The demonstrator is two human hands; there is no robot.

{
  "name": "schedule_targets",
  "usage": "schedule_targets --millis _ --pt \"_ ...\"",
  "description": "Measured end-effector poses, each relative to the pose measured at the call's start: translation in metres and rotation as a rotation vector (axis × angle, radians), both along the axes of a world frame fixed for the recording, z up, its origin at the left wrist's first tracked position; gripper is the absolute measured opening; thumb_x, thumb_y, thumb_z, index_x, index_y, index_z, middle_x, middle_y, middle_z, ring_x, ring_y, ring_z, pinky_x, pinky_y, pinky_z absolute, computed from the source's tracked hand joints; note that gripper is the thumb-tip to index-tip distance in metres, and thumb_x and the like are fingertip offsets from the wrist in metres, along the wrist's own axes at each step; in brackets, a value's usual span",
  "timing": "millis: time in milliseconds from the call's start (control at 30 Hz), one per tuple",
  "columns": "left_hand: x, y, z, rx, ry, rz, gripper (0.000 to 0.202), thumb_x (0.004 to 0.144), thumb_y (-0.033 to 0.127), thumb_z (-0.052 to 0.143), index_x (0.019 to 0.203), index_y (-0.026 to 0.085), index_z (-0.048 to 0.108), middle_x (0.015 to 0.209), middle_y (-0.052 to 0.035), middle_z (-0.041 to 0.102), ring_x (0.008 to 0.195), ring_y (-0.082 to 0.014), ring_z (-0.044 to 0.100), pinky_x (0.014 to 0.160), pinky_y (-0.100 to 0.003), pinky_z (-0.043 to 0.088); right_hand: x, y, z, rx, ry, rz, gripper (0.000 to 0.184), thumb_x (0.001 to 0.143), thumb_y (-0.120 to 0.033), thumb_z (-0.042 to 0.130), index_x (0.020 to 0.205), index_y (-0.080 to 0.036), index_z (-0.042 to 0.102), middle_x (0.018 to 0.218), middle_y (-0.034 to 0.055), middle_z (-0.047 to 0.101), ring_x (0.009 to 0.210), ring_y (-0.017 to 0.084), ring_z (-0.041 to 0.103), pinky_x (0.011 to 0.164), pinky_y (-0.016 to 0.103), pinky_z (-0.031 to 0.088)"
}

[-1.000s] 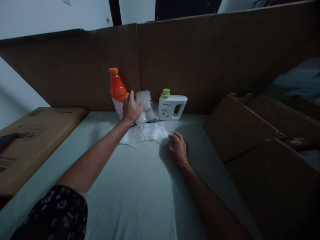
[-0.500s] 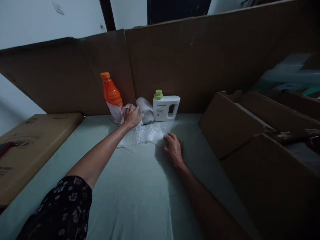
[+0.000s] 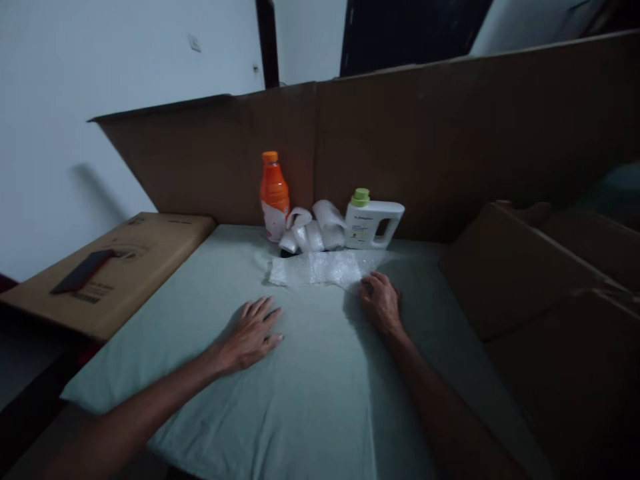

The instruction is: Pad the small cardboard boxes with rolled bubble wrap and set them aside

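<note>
The room is dim and a bit blue, with the pale wall [image 3: 125, 67] the brightest part, while the boxes [image 3: 545, 280] on the right are so dark that their sides melt together. The light seems to come from the right, since soft shadows lie to the left of the right hand [image 3: 383, 303] and the left hand [image 3: 247, 337] on the green sheet [image 3: 300, 400]. The bubble wrap [image 3: 320, 268] has tiny shiny spots, the writing on the white bottle [image 3: 375, 227] is fuzzy, and the edges look stretched.
</note>
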State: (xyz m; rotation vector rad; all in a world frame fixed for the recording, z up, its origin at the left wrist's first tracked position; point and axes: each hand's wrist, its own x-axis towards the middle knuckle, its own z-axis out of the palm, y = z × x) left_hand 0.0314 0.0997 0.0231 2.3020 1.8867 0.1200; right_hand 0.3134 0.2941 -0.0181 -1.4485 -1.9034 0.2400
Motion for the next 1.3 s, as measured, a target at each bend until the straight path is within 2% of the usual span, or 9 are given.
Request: schedule_targets --millis 300,433,533,633,800,900,1000,1100,1300 --pt "0.003 0.086 0.005 0.093 -0.019 0.116 0.051 0.101 0.040 0.041 0.146 0.018 0.050 0.159 -0.0153 0.040 0.148 -0.0318 0.035 0.120 -0.057 0.027 0.004 -0.034 0.023 0.017 -0.139 0.051 0.019 0.080 -0.021 0.058 0.093 -0.016 0.072 0.120 0.0186 0.066 0.109 0.031 0.062 0.095 0.045 0.050" --pt "0.000 0.043 -0.010 0.147 -0.038 0.068 0.052 0.097 0.037 0.048 0.143 0.015 0.053 0.164 -0.0186 0.028 0.152 -0.0349 0.026 0.122 -0.055 0.024 0.011 -0.102 0.015 -0.015 -0.223 0.049 0.026 0.078 -0.018 0.064 0.102 -0.020 0.074 0.131 0.0146 0.064 0.117 0.031 0.060 0.100 0.046 0.048" --pt "-0.009 -0.014 -0.031 0.260 -0.037 -0.005 0.050 0.098 0.042 0.045 0.141 0.020 0.057 0.158 -0.0158 0.043 0.147 -0.0317 0.038 0.120 -0.054 0.029 0.017 -0.156 0.024 -0.024 -0.306 0.100 0.031 0.080 -0.020 0.065 0.109 -0.024 0.072 0.139 0.0106 0.061 0.124 0.028 0.056 0.102 0.043 0.046" --pt "-0.017 -0.065 -0.050 0.378 -0.056 -0.106 0.051 0.097 0.045 0.046 0.143 0.026 0.056 0.155 -0.0112 0.048 0.143 -0.0304 0.044 0.119 -0.054 0.033 0.039 -0.193 0.064 0.122 -0.417 0.059 0.033 0.083 -0.021 0.062 0.115 -0.023 0.069 0.147 0.0125 0.054 0.133 0.032 0.049 0.105 0.047 0.040" --pt "-0.008 -0.110 -0.055 0.472 -0.083 -0.156 0.050 0.091 0.046 0.054 0.137 0.028 0.062 0.153 -0.0098 0.050 0.141 -0.0344 0.046 0.112 -0.054 0.041 0.119 -0.219 0.156 0.391 -0.596 -0.293 0.044 0.090 -0.032 0.055 0.132 -0.021 0.056 0.144 0.0191 0.054 0.135 0.038 0.046 0.104 0.056 0.034" --pt "-0.001 -0.113 -0.050 0.476 -0.066 -0.137 0.047 0.092 0.044 0.054 0.133 0.023 0.065 0.149 -0.0132 0.054 0.139 -0.0362 0.047 0.110 -0.056 0.044 0.168 -0.214 0.182 0.162 -0.759 -0.503 0.039 0.083 -0.045 0.062 0.115 -0.023 0.063 0.101 0.0193 0.072 0.100 0.040 0.064 0.085 0.055 0.043" --pt "0.000 -0.110 -0.048 0.446 -0.072 -0.112 0.047 0.092 0.044 0.055 0.131 0.022 0.066 0.147 -0.0131 0.056 0.139 -0.0353 0.047 0.109 -0.055 0.046 0.194 -0.206 0.185 -0.174 -0.781 -0.615 0.020 0.074 -0.049 0.071 0.082 -0.032 0.066 0.063 0.0098 0.063 0.064 0.033 0.062 0.061 0.045 0.041" --pt "-0.002 -0.111 -0.050 0.468 -0.137 -0.071 0.043 0.091 0.041 0.057 0.125 0.019 0.069 0.144 -0.0146 0.058 0.140 -0.0360 0.046 0.108 -0.055 0.048 0.193 -0.204 0.180 -0.141 -0.749 -0.497 0.015 0.078 -0.044 0.070 0.070 -0.032 0.066 0.064 0.0103 0.066 0.060 0.028 0.061 0.059 0.041 0.037" --pt "-0.007 -0.116 -0.047 0.537 -0.375 0.013 0.046 0.092 0.040 0.055 0.131 0.016 0.061 0.143 -0.0176 0.057 0.137 -0.0352 0.049 0.110 -0.055 0.047 0.138 -0.238 0.181 0.329 -0.679 0.035 0.030 0.096 -0.038 0.048 0.077 -0.029 0.069 0.073 0.0066 0.073 0.069 0.023 0.066 0.075 0.041 0.042"
